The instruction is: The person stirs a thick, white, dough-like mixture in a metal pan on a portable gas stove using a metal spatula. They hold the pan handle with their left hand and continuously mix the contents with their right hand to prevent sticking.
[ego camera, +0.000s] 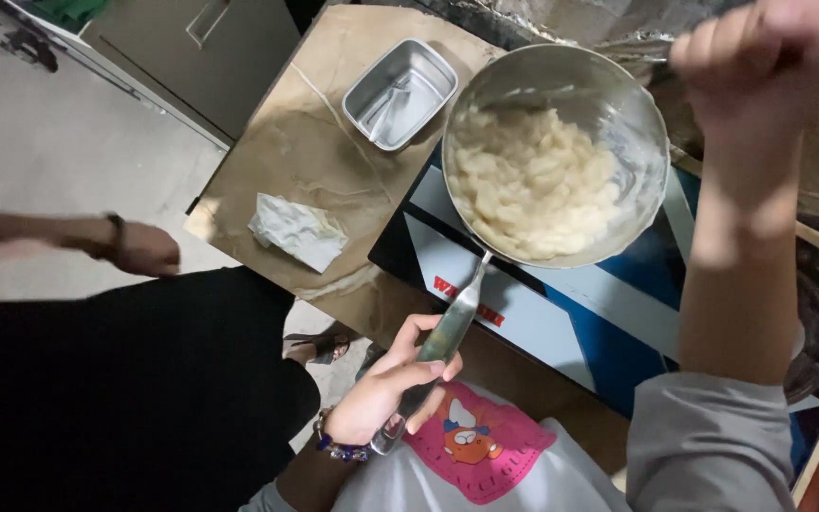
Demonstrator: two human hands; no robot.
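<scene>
My left grip (395,379): bare hand, beaded bracelet (338,448) at wrist, beads purple and blue with few pale ones. Forearm below it bare. My right grip (760,57): bare hand, blurred in view, nothing worn on it that I can tell. Right forearm bare up to elbow; grey sleeve (708,441) pushed up there, soft fabric, loose folds. My chest: pale grey-white top, pink patch (476,446) on front with small cartoon animal in orange and white.

pan (561,85) brushed metal, dull sheen; handle (447,327) polished steel; tray (400,93) shiny metal; counter (305,152) glossy marble-look; tissue (298,230) crumpled paper
</scene>
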